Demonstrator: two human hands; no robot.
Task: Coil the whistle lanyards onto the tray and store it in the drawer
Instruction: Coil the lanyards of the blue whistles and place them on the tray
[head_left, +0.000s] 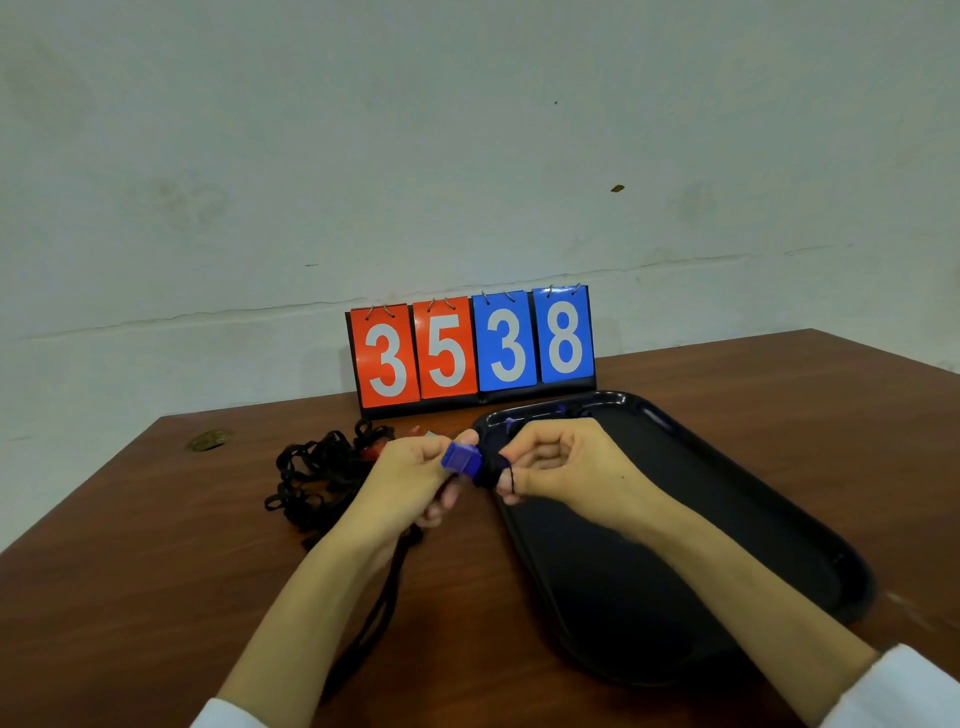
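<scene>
Left hand (410, 475) is pinching the blue whistle (460, 457) between thumb and curled fingers, over the tray's (727, 493) left rim. Right hand (561, 462), fingers curled tight, is gripping the black cord (491, 470) bunched at the whistle's end. A tangled lanyard pile (317, 478) is lying on the table (156, 545) behind the left hand, near the scoreboard (470, 351) reading 35 and 38.

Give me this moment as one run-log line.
step: coiling lanyard | left hand: grips blue whistle | right hand: holds its black cord | black tray: on the right | lanyard pile: behind left hand
</scene>
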